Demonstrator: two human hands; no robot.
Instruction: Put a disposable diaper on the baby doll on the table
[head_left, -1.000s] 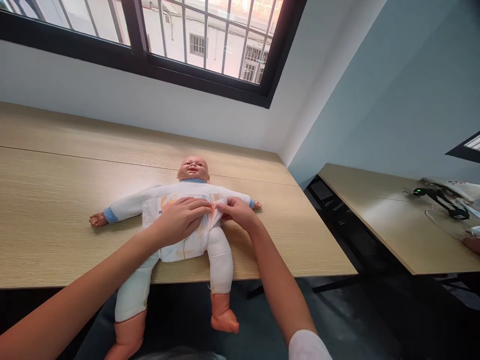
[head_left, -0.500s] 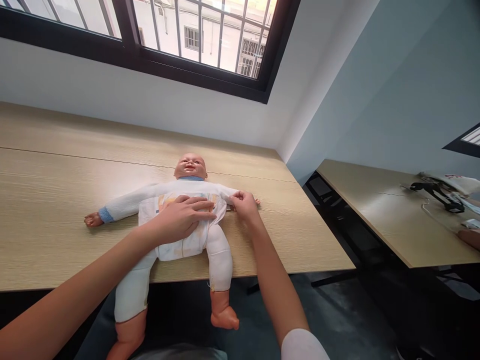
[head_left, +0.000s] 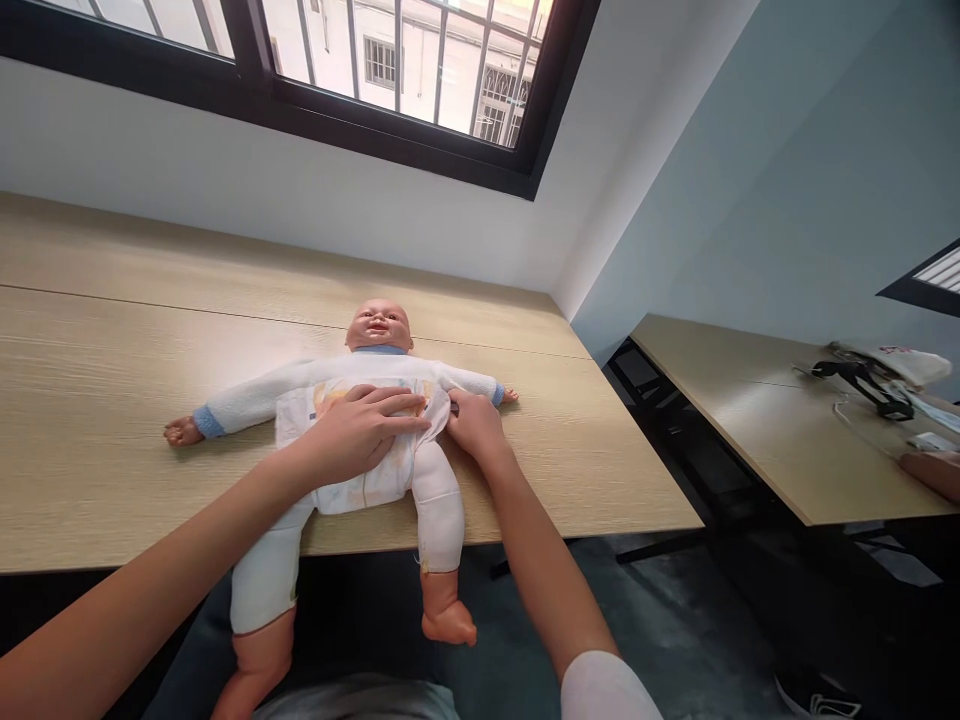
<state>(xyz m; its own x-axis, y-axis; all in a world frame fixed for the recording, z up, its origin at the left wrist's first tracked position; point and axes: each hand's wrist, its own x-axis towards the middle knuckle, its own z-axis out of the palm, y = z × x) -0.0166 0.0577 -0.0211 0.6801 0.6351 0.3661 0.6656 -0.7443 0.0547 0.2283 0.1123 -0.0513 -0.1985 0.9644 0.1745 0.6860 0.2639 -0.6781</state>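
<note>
A baby doll in a white top with blue cuffs lies on its back on the wooden table, legs hanging over the front edge. Round its belly and hips is a white diaper with a coloured print. My left hand rests flat on the diaper's front, fingers stretched out. At the diaper's side edge, by the doll's waist, my right hand is closed with thumb and fingers pinched on it. The fingertips partly hide the gripped spot. The doll's sleeved arm lies just beyond my right hand.
The table stands against the wall below a barred window. Across a gap to the right is a second table, holding a black stand-like object and a white bag. Another person's arm reaches in there.
My right hand has moved left and slightly down, from beside the doll's cuff to the diaper's side edge, uncovering the cuff. My left hand stays on the diaper. The view has shifted slightly.
</note>
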